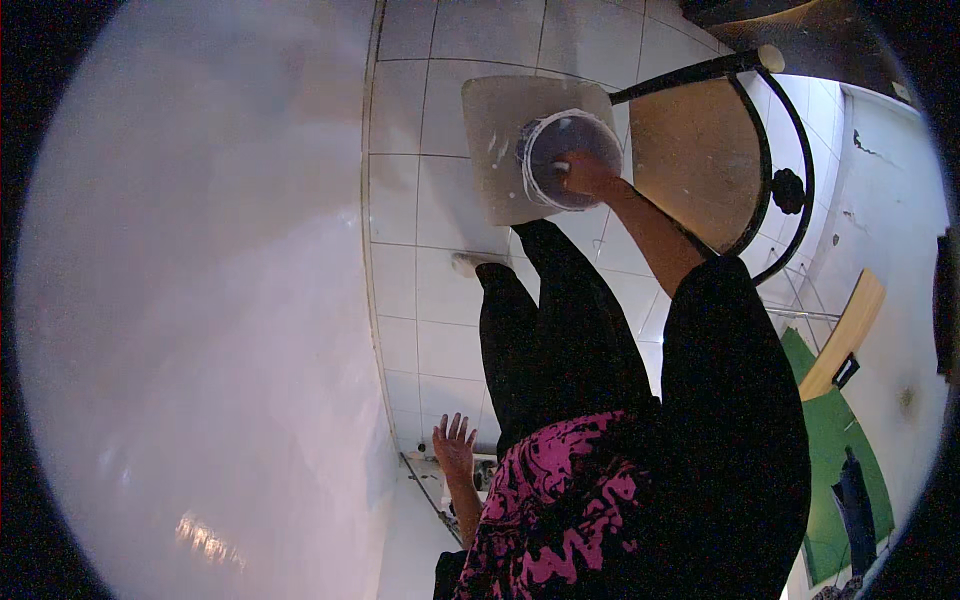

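Inside a round whitish bucket (528,165) with a paint-smeared rim, my right hand (590,176) reaches down. Its fingers are closed around a short pale handle (562,166); whatever is at the far end of that handle cannot be made out. The bucket rests on a flat, pale square surface (490,120) with white spots. Down at the lower left, my left hand (455,448) is raised beside my body, empty, with its fingers spread. It is nearest to the large whitish wall (220,280).
A chair-like piece with a black metal frame and brown panel (695,150) adjoins the pale surface. White tiles (395,195) cover the floor. To the right are a wooden board (850,325), a green panel (835,450) and another wall (890,190).
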A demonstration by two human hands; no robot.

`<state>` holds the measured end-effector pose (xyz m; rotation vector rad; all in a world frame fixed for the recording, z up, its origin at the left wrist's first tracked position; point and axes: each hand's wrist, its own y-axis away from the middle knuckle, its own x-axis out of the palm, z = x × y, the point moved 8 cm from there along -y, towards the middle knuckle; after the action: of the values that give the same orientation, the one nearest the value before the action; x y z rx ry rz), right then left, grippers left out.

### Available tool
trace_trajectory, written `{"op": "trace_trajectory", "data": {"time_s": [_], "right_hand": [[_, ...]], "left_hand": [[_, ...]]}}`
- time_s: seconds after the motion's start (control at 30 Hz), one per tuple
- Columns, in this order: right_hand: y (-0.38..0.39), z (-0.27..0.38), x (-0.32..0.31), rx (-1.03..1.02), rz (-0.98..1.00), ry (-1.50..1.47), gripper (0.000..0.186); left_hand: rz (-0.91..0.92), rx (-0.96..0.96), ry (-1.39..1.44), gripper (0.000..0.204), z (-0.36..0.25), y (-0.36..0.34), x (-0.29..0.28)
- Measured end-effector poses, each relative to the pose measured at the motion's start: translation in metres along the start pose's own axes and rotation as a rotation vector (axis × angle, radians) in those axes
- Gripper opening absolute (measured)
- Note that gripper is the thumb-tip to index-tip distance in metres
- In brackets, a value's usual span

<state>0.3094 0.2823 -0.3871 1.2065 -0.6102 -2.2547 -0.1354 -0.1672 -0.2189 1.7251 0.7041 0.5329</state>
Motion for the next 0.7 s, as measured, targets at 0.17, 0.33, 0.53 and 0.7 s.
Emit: {"op": "trace_trajectory", "data": {"time_s": [0.17,0.33,0.53,0.7], "right_hand": [[-0.033,-0.03,-0.005,-0.094,-0.226,0.056,0.042],[-0.043,-0.042,0.011,-0.221,-0.29,-0.037,0.043],[-0.024,-0.03,0.01,-0.167,-0.196,0.125,0.048],[-0.025,-0.049,0.036,0.09,-0.061,-0.161,0.052]], "left_hand": [[0.016,-0.046,0.017,0.057,0.018,0.003,0.0],[0.041,-0.031,-0.047,0.056,0.022,0.013,-0.003],[-0.049,-0.042,-0.01,0.055,0.019,0.017,-0.019],[-0.016,-0.032,-0.013,0.055,0.02,0.011,-0.014]]}}
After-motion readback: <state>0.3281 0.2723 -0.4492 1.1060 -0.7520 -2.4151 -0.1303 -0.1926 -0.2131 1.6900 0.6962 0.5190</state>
